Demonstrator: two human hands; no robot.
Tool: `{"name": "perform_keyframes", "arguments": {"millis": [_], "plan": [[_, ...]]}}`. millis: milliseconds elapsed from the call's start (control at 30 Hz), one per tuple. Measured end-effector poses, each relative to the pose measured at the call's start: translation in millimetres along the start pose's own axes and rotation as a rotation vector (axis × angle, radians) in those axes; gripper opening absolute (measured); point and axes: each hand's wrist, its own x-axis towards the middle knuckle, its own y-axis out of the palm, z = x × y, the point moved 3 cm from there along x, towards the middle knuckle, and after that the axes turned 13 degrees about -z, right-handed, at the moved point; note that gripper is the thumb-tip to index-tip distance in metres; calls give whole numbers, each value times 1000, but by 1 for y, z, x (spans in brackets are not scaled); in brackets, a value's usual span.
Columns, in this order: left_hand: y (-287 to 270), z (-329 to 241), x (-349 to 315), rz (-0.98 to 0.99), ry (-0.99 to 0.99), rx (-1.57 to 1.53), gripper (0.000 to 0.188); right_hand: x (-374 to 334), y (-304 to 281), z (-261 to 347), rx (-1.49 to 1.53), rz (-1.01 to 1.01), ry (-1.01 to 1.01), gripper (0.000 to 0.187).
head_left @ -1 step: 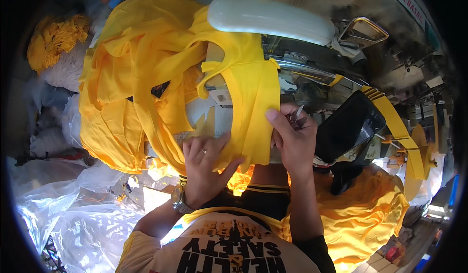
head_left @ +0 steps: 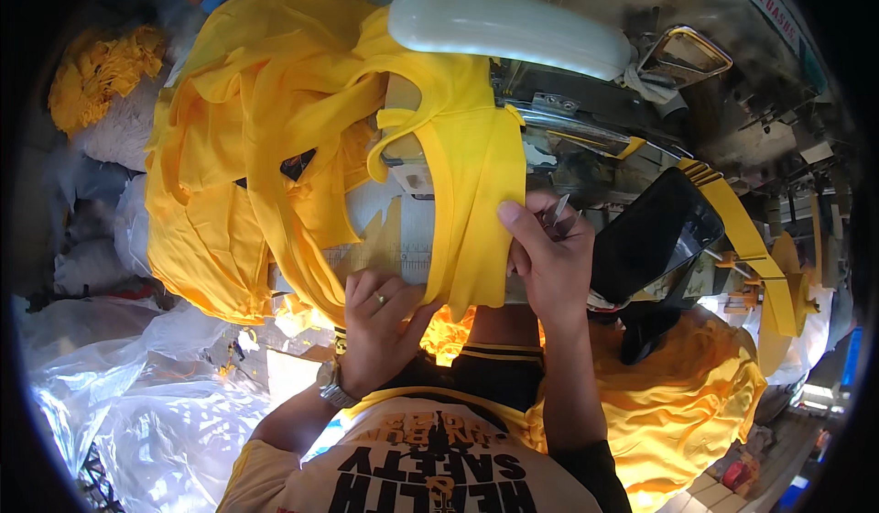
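Note:
A yellow knit garment (head_left: 472, 183) with a ribbed, curved edge lies over the sewing machine's bed, its near end hanging toward my lap. My right hand (head_left: 557, 261) is closed around small metal thread snips (head_left: 560, 212), blades pointing up and away from me. Its thumb presses the garment's right edge. At the garment's near lower edge, my left hand (head_left: 380, 325) has its fingers curled, thumb and forefinger on the cloth; the fingertips are partly hidden. A see-through ruled plate (head_left: 398, 247) shows between the garment's folds, just beyond my left hand.
A large yellow fabric heap (head_left: 224, 165) lies to the left, another yellow pile (head_left: 668, 403) at lower right. A pale rounded machine cover (head_left: 504, 32) crosses the top. Right of my hand are a black phone (head_left: 655, 234) and a yellow band (head_left: 746, 229). Clear plastic (head_left: 156, 412) lies lower left.
My left hand's fingers have curled in and its thumb has drawn back toward me along the garment's lower edge, baring more of the ruled plate. My right hand has hardly moved.

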Motion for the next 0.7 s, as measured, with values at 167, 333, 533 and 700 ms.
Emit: {"name": "perform_keyframes", "arguments": {"millis": [167,333,533,700], "plan": [[-48,28,31,93,-682,-1117,17,-1,1,0,145,-9,68,12],[-80,46,43,670,-307,-441,14,0,1,-8,153,29,47,12],[-90,68,33,-366,-297,-298,50,-2,2,-10,169,47,70,12],[-90,77,-14,-205,-354,71,16,-1,2,-9,132,22,68,11]]}}
